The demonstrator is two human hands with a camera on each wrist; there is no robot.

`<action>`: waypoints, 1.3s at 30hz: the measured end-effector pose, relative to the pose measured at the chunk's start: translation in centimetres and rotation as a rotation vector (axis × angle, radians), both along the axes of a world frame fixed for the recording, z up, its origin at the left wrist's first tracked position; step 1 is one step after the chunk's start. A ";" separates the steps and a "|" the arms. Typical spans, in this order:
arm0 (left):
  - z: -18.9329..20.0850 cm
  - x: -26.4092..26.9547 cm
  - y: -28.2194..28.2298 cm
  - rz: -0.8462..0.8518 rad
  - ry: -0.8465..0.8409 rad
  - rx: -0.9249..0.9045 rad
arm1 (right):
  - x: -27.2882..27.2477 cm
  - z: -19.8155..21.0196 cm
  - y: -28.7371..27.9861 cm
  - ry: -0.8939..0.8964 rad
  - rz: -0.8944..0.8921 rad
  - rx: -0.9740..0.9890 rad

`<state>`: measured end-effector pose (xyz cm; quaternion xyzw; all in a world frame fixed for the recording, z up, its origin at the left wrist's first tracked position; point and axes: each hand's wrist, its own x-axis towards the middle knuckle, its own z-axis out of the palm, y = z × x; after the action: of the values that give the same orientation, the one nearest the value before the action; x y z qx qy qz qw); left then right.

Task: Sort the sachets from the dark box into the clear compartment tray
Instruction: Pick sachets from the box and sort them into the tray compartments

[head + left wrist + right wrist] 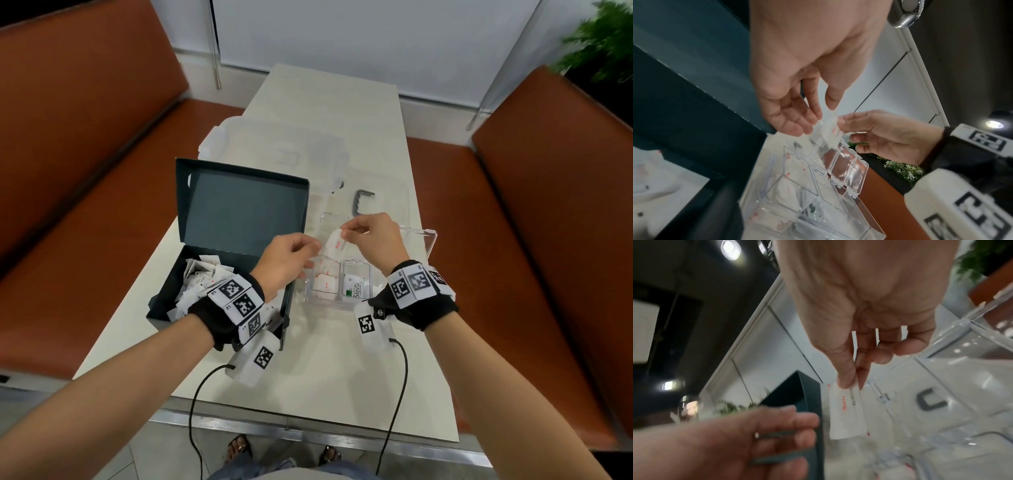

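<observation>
pinching a salt sachet [335, 244] by its top edge, the right hand [371, 240] dangles it lengthwise over the clear compartment tray [431, 244] (left hand [286, 260] beside, fingers loose).

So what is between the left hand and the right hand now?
A white sachet with red print hangs there, pinched by the right hand. The left hand is open beside it, apparently not touching; the right wrist view shows it best.
</observation>
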<state>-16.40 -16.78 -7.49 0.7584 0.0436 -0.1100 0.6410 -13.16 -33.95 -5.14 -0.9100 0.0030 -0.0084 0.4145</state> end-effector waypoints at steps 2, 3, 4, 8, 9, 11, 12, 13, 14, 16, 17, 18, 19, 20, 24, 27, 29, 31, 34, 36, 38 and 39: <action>-0.2 0.0 0.4 0.021 0.012 0.007 | 0.1 -0.8 0.3 0.051 0.044 -0.167; -0.3 -0.1 0.7 0.026 0.021 0.004 | 0.0 -1.4 0.5 0.093 0.074 -0.237; -0.3 -0.1 0.9 0.028 0.029 0.001 | -0.1 -1.9 0.9 0.138 0.097 -0.283; -0.4 -0.5 1.5 0.030 0.045 0.003 | -0.5 -3.6 1.8 0.237 0.073 -0.348; -0.4 -0.6 1.6 0.032 0.047 0.008 | -0.6 -3.9 1.9 0.226 0.056 -0.357; -0.5 -0.7 1.8 0.035 0.051 0.013 | -0.7 -4.3 2.1 0.190 0.026 -0.378; -0.5 -0.8 1.9 0.034 0.054 0.015 | -0.7 -4.5 2.1 0.183 0.021 -0.393; -0.6 -0.8 1.9 0.031 0.059 0.021 | -0.8 -4.7 2.1 0.187 0.025 -0.409; -0.6 -0.8 1.9 0.028 0.062 0.027 | -0.8 -4.9 2.2 0.196 0.032 -0.422; -0.6 -0.8 1.8 0.021 0.060 0.037 | -0.9 -5.2 2.3 0.182 0.051 -0.477; -0.6 -0.8 1.8 0.017 0.057 0.040 | -0.9 -5.4 2.5 0.152 0.065 -0.537; -0.6 -0.9 1.8 0.014 0.055 0.041 | -0.9 -5.6 2.7 0.119 0.084 -0.614; -0.6 -0.9 1.7 0.010 0.053 0.041 | -0.9 -5.8 2.9 0.091 0.107 -0.698; -0.5 -0.9 1.6 0.005 0.051 0.041 | -0.9 -6.1 3.1 0.072 0.131 -0.781; -0.3 -0.8 1.5 -0.004 0.037 0.036 | -0.9 -6.6 3.7 0.025 0.187 -0.990; -0.2 -0.9 1.5 -0.007 0.037 0.037 | -1.0 -6.7 4.0 0.013 0.226 -1.041; -0.2 -1.0 1.6 -0.002 0.038 0.030 | -1.1 -6.8 4.2 0.002 0.245 -1.058; -0.1 -1.0 1.8 0.003 0.040 0.029 | -1.2 -6.8 4.2 0.002 0.257 -1.057; -0.1 -1.1 2.1 0.006 0.043 0.036 | -1.4 -6.6 4.1 0.019 0.278 -1.031; 0.0 -1.2 2.6 0.007 0.047 0.033 | -1.6 -6.2 4.1 0.020 0.301 -1.025; 0.2 -1.2 3.2 0.004 0.046 0.037 | -1.8 -5.7 4.1 0.003 0.308 -1.011; 0.3 -1.2 3.8 -0.004 0.045 0.045 | -1.9 -5.2 4.1 -0.018 0.296 -0.988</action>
<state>-17.63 -13.02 -7.14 0.7701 0.0590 -0.1275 0.6223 -15.01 -29.83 -10.37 -0.9878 -0.1337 0.0418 -0.0680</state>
